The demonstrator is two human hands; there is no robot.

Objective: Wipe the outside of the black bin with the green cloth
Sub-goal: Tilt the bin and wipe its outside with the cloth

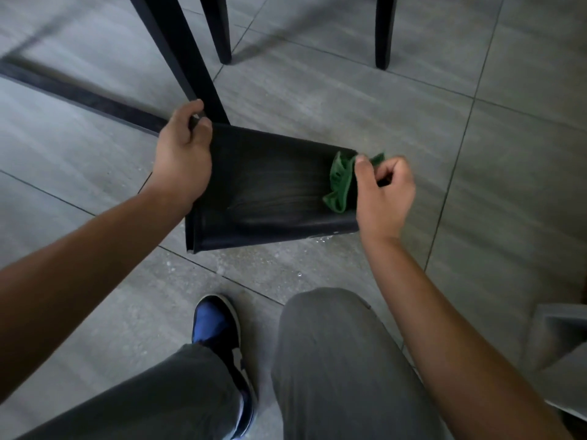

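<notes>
The black bin (270, 192) lies on its side on the grey tile floor (413, 106), in the middle of the view, with its rim end to the left and its bottom end to the right. The side that faces up looks dark with faint wood-like lines on it. The left hand (182, 157) is closed around the rim at the far left corner of the bin, with the fingers curled over the edge and the thumb on the outside. The right hand (382, 193) is at the right end of the bin, and its fingers are bent tight around the green cloth (341, 182). The cloth is bunched up and pressed on the top side of the bin near its right end, and a small bit of it sticks out past the fingers on the far side. A black table leg (187, 58) stands just behind the far left corner of the bin, right by the left hand. Two more black legs (386, 30) stand farther back. Small wet spots (320, 239) shine on the floor just near the bin. Close to the camera are grey trousers (336, 360) and a blue and black shoe (219, 331) on the floor
</notes>
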